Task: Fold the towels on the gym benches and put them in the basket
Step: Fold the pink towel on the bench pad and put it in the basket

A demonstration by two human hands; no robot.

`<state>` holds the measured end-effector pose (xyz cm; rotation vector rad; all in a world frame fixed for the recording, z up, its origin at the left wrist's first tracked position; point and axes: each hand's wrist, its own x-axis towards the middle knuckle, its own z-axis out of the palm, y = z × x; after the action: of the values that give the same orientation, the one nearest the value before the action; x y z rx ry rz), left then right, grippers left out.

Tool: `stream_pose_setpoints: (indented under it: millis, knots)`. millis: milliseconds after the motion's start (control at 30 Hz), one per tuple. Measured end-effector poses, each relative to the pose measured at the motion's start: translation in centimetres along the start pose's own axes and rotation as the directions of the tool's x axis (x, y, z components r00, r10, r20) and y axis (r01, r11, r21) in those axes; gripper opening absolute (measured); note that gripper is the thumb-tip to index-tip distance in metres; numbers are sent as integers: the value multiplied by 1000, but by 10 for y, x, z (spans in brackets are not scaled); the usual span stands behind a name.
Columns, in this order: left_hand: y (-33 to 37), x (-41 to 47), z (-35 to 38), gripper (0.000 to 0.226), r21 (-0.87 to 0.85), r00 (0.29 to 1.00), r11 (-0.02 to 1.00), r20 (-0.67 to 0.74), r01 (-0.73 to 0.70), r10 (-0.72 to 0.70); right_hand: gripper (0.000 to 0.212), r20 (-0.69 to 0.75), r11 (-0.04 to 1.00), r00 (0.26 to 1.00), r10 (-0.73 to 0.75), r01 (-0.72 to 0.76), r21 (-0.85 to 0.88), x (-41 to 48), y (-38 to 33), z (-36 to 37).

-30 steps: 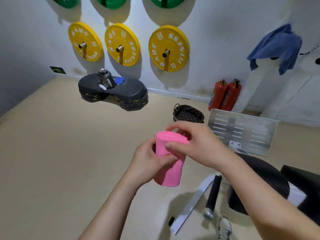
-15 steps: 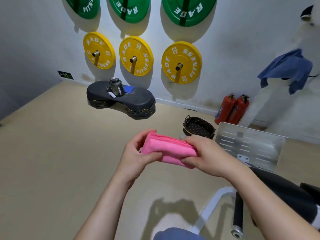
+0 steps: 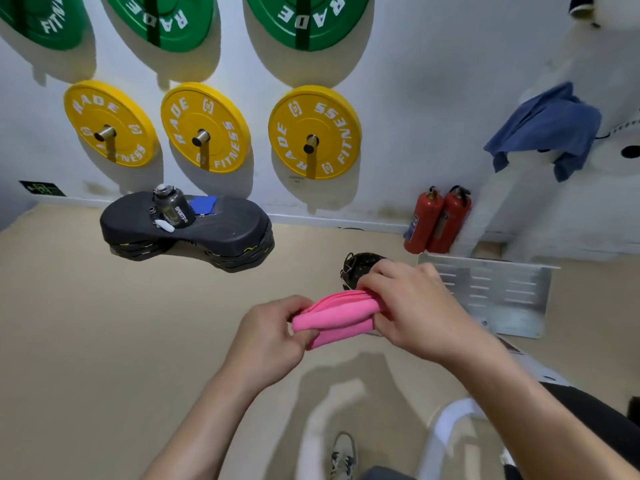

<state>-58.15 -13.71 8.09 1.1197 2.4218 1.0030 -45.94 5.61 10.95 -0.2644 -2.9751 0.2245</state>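
Indoors, above a beige gym floor [image 3: 104,323], a person is holding a folded pink towel [image 3: 336,317] in the air between two bare hands. The left hand [image 3: 273,336] is pinching the towel's left end between thumb and curled fingers. The right hand [image 3: 412,313] is gripping the right end, its fingers curling over the top edge, where the stacked layers of the fold are showing, and its thumb pressing from below. The towel is tilting slightly down toward the left hand and is touching nothing but the two hands.

Just behind the right hand, a dark spotted basket [image 3: 360,268] is sitting on the floor, partly hidden by the knuckles; whether anything is lying in it cannot be told. A slotted metal plate [image 3: 491,292] is sitting just to the basket's right, and two red fire extinguishers [image 3: 436,220] are standing against the white wall behind it. A blue cloth [image 3: 543,129] is hanging over a white shape at upper right.

Farther left, a black step platform [image 3: 187,230] is carrying a dark water bottle [image 3: 171,206] and a small blue item [image 3: 204,204]. Three yellow weight plates [image 3: 204,128] are hanging on wall pegs, with green plates [image 3: 304,15] above them. A black padded surface [image 3: 595,420] is showing at lower right, and a shoe [image 3: 343,455] is showing at the bottom edge.
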Motion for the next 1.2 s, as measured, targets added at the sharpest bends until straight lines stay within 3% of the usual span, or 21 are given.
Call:
stream_pose_setpoints:
  millis: [133, 234, 334, 400, 501, 567, 667, 767, 868, 934, 1034, 1201]
  knots:
    - [-4, 83, 15, 24, 179, 990, 974, 16, -139, 138, 36, 126, 999, 991, 52, -50, -21, 55, 38, 25]
    - [-4, 139, 24, 23, 368, 962, 894, 185, -257, 200, 47, 221, 980, 974, 53, -94, 177, 87, 55, 44]
    - [-4, 197, 34, 26, 417, 921, 851, 349, -319, 174, 34, 265, 896, 953, 147, -242, 373, 117, 77, 61]
    - [-13, 237, 42, 28, 350, 902, 888, 407, -298, 143, 29, 316, 810, 921, 230, -361, 462, 136, 98, 76]
    - [-38, 298, 59, 28, 47, 872, 994, 486, -98, 62, 7, 462, 603, 840, 285, -532, 594, 166, 137, 104]
    - [-58, 340, 75, 36, -97, 846, 995, 533, 29, 27, 22, 528, 439, 789, 314, -614, 656, 191, 162, 124]
    - [-93, 407, 107, 38, -161, 825, 982, 566, 102, 7, 6, 560, 298, 703, 439, -702, 647, 232, 203, 162]
    - [-135, 471, 149, 34, -174, 814, 974, 581, 143, -15, 16, 564, 155, 608, 559, -744, 650, 267, 243, 213]
    - [-178, 516, 195, 28, -198, 807, 959, 588, 205, -52, 14, 550, -17, 458, 698, -758, 652, 288, 279, 273]
    - [-218, 536, 236, 26, -110, 821, 988, 570, 112, -30, 11, 538, -142, 330, 776, -739, 658, 296, 305, 329]
    - [-281, 546, 306, 33, 159, 782, 964, 619, -215, 72, 17, 511, -232, 177, 841, -735, 637, 305, 347, 430]
    - [-356, 549, 402, 28, 234, 650, 816, 729, -529, 213, 22, 516, -200, 150, 843, -804, 560, 318, 390, 583]
